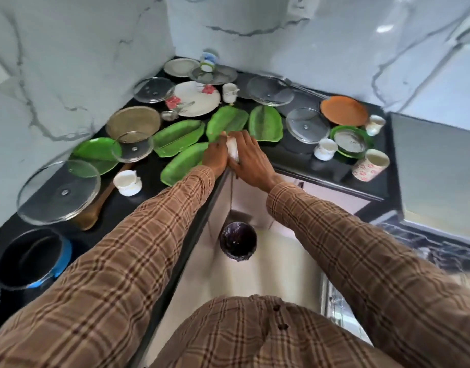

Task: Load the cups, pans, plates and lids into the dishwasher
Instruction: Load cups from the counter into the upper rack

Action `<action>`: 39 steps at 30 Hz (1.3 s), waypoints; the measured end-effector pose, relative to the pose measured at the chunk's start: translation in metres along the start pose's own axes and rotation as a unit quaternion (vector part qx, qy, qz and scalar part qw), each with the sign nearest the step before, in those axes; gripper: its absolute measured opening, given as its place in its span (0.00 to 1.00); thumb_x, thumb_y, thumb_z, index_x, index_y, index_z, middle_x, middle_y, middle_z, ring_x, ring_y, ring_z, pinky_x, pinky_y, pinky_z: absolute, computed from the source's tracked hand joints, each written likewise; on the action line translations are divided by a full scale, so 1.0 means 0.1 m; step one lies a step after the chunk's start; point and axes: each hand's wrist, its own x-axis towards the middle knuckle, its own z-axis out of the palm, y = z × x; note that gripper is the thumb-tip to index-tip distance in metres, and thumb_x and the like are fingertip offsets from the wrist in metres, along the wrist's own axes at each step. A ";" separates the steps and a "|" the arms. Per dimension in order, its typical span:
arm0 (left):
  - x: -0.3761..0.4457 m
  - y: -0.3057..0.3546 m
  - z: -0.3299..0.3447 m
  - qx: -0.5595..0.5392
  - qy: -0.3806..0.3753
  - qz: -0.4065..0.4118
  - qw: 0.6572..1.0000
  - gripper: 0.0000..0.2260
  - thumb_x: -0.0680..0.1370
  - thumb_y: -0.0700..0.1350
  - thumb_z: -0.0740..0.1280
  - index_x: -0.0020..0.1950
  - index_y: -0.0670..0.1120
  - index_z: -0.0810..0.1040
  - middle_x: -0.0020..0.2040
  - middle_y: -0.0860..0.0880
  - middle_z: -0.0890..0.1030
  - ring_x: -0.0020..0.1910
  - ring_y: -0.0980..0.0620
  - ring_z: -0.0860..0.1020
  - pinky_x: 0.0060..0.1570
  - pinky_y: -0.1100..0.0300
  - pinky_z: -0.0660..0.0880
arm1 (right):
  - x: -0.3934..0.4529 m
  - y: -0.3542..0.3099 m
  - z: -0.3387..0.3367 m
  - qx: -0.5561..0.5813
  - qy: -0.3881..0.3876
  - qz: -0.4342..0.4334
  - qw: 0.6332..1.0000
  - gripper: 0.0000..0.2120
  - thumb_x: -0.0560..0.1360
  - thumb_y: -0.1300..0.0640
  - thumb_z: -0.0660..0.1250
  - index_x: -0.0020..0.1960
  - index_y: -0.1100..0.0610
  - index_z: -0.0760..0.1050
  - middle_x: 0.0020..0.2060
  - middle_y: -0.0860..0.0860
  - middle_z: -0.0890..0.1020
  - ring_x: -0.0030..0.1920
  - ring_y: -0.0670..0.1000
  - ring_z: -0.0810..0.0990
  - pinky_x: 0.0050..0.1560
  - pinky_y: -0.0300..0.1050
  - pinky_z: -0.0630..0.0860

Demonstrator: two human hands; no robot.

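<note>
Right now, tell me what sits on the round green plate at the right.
A glass lid lies on the round green plate, covering its centre; only the green rim shows. Anything beneath the lid cannot be made out.

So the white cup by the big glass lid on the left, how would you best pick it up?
The white cup lies tipped, mouth toward the large glass lid. Probably come from above with the left hand and pinch across its body; its handle isn't clearly visible.

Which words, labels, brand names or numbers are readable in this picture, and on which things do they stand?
No text can be read.
Cup with blue and green print at the back: a printed design, too blurred to tell whether it holds letters.
Floral cup at the right: only a flower pattern, no words.
</note>
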 end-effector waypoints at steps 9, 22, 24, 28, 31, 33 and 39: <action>-0.51 0.69 2.17 0.086 -0.173 0.074 0.978 0.31 0.86 0.60 0.47 0.63 0.42 0.82 0.61 0.38 0.83 0.61 0.40 0.80 0.60 0.52 0.73 | -1.23 1.46 -1.09 -0.029 0.087 0.169 0.981 0.26 0.74 0.49 0.70 0.67 0.59 0.68 0.61 0.56 0.72 0.57 0.58 0.73 0.59 0.57 0.74; -2.03 1.00 4.86 0.405 -0.361 0.514 0.664 0.16 0.85 0.51 0.57 0.70 0.47 0.70 0.60 0.41 0.79 0.59 0.40 0.79 0.57 0.44 0.77 | -4.02 2.93 -2.20 -0.072 0.187 0.494 0.846 0.29 0.73 0.47 0.74 0.66 0.57 0.66 0.60 0.55 0.71 0.58 0.55 0.71 0.56 0.48 0.75; -2.17 0.96 5.12 0.429 -0.386 0.551 0.603 0.18 0.84 0.47 0.62 0.73 0.46 0.68 0.65 0.43 0.76 0.63 0.43 0.76 0.61 0.43 0.76 | -4.37 3.03 -2.21 -0.081 0.180 0.520 0.831 0.29 0.73 0.48 0.74 0.67 0.56 0.65 0.61 0.55 0.71 0.60 0.55 0.70 0.61 0.50 0.75; -2.26 0.86 5.60 0.477 -0.402 0.622 0.473 0.26 0.82 0.49 0.65 0.77 0.44 0.62 0.73 0.44 0.69 0.71 0.43 0.71 0.68 0.45 0.73 | -4.84 3.25 -2.10 -0.048 0.195 0.599 0.775 0.32 0.74 0.43 0.73 0.69 0.54 0.63 0.64 0.55 0.72 0.62 0.56 0.74 0.62 0.54 0.78; -2.20 0.83 5.87 0.506 -0.424 0.630 0.409 0.32 0.82 0.52 0.63 0.82 0.43 0.54 0.81 0.42 0.59 0.80 0.42 0.61 0.77 0.44 0.64 | -5.04 3.41 -1.94 -0.004 0.214 0.647 0.732 0.34 0.74 0.39 0.71 0.71 0.53 0.61 0.65 0.52 0.73 0.49 0.52 0.81 0.47 0.51 0.82; -2.10 0.80 6.10 0.516 -0.435 0.639 0.368 0.34 0.82 0.52 0.61 0.84 0.42 0.50 0.84 0.42 0.53 0.82 0.42 0.53 0.80 0.44 0.56 | -5.17 3.56 -1.76 0.023 0.223 0.677 0.701 0.38 0.75 0.38 0.70 0.76 0.52 0.59 0.69 0.53 0.72 0.46 0.50 0.81 0.41 0.46 0.80; -1.78 0.65 6.75 0.520 -0.420 0.680 0.301 0.39 0.79 0.54 0.58 0.84 0.41 0.43 0.84 0.41 0.41 0.83 0.41 0.41 0.81 0.41 0.49 | -5.56 3.95 -1.15 0.092 0.220 0.724 0.647 0.33 0.74 0.46 0.74 0.73 0.52 0.65 0.68 0.54 0.71 0.53 0.53 0.79 0.47 0.52 0.83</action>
